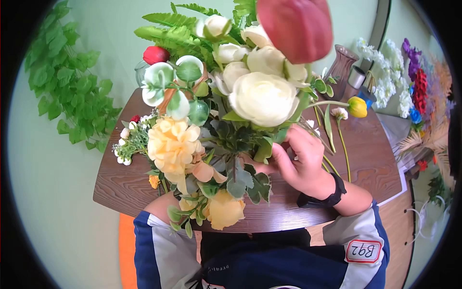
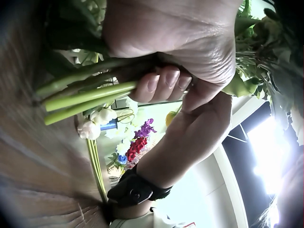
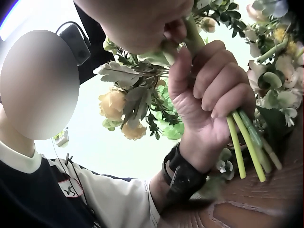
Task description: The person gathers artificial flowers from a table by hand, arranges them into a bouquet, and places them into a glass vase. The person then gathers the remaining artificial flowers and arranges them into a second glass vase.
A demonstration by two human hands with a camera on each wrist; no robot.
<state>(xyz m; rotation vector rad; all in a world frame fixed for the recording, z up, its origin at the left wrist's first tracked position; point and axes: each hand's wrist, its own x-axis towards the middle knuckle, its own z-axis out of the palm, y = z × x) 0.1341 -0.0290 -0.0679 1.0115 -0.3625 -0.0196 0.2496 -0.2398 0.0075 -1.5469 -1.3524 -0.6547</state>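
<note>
A large bouquet with a white bloom point(image 1: 263, 98), a dark red tulip point(image 1: 296, 29) and peach flowers point(image 1: 174, 144) stands upright above the table's near half. Below its leaves, my left hand point(image 2: 171, 28) grips the bundled green stems point(image 3: 247, 142), fingers curled round them and cut ends sticking out beneath. In the head view foliage mostly hides that hand. My right hand point(image 1: 303, 161) is at the bouquet's right side, just above the left, its thumb and bent fingers around the greenery at the neck; the exact contact is partly hidden.
On the brown table point(image 1: 370, 144) lie a yellow tulip point(image 1: 357, 107) and a small white flower point(image 1: 340, 113) at right, and small white blossoms point(image 1: 126, 142) at left. A glass vase point(image 1: 340, 65) stands at back right. Leafy vines point(image 1: 65, 72) hang at left.
</note>
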